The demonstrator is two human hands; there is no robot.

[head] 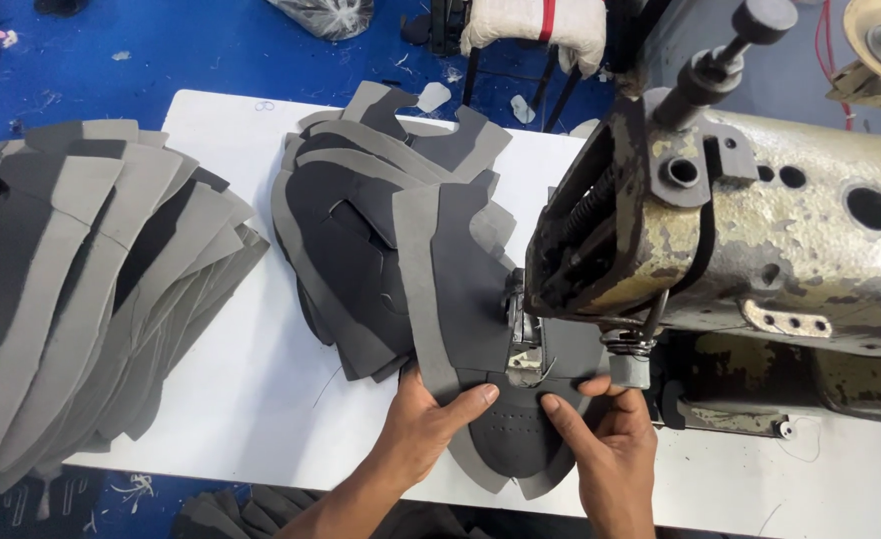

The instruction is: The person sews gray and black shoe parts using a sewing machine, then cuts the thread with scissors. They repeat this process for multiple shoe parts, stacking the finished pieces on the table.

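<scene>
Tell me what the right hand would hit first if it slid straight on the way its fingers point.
The right hand points up and left across the grey shoe piece. It would likely first meet the left hand, whose thumb lies close ahead; heights are hard to judge.

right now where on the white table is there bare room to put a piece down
Bare table lies between the fanned grey stack on the left and the dark pile by the sewing machine. The far-left corner is bare too. It is crowded at the needle, where both hands press the piece.
</scene>
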